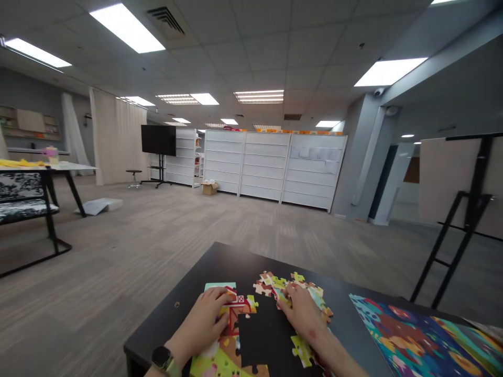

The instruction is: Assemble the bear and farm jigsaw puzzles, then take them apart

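My left hand [206, 320], with a dark watch on its wrist, lies on the left part of a joined jigsaw puzzle [212, 364]. Its fingers are stretched over a red barn picture, thumb apart from the forefinger. Over a heap of loose puzzle pieces [265, 283] reaches my right hand [301, 309], fingertips down among them and thumb a little apart. Whether a piece is lifted there cannot be made out. A yellow-green puzzle piece [302, 352] lies beside my right wrist. Bare black tabletop shows between the joined part and the heap.
The black table [214, 256] has its far corner ahead of me. Colourful picture sheets [408, 335] lie at its right. Beyond are an easel-like stand [466, 225], white shelving [263, 162], a screen on a wheeled stand [158, 140], and a patterned chair [23, 193] by another table.
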The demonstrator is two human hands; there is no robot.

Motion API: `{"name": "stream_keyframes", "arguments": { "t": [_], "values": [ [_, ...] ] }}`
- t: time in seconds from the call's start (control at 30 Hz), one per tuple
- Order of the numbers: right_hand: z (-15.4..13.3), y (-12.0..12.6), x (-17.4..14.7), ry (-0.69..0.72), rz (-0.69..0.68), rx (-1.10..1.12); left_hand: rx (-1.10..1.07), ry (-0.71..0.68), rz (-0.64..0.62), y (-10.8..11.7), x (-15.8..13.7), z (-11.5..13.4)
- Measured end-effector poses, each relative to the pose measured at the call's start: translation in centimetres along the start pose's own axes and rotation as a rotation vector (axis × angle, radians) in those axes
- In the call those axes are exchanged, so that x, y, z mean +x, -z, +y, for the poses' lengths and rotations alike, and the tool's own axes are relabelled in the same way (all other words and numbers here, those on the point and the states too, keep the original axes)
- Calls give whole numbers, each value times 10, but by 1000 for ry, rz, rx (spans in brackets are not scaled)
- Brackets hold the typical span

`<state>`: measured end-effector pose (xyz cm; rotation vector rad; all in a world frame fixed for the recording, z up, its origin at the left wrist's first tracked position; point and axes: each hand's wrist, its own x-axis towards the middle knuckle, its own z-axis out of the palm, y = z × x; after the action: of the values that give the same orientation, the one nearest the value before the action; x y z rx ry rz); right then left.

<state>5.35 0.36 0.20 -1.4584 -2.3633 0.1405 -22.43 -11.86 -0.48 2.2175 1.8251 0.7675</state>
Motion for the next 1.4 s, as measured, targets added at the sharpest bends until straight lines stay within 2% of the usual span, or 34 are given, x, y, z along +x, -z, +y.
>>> {"name": "stream_keyframes", "arguments": {
  "t": [0.17, 0.27, 0.33, 0.43, 0.5, 0.67, 0.83, 1.13, 1.4],
  "values": [
    [12, -12, 9, 43, -38, 34, -22, -33, -9, 7, -1, -2],
    [17, -6, 5, 62, -63, 68, -27, -41, -1, 9, -1, -5],
    [13, 2, 4, 79, -34, 32, -31, -43, 3, 9, -2, -6],
    [-5, 11, 7, 165, 48, 4, -31, -43, 12, 8, -3, -6],
    [-24, 9, 13, 253, 53, 53, -23, -39, 14, 8, -4, -6],
    [-62, -21, 33, 399, -52, 176, -17, -22, 10, 8, -4, -5],
    [-64, -40, 43, 391, -105, 200, -29, -29, 19, 9, -3, -4],
    [-57, -34, 60, 302, -228, 163, 149, 10, -5, 4, 3, 4],
    [-57, -25, 46, 392, -266, 156, 282, 70, 8, -7, 28, 10]
  ]
}}
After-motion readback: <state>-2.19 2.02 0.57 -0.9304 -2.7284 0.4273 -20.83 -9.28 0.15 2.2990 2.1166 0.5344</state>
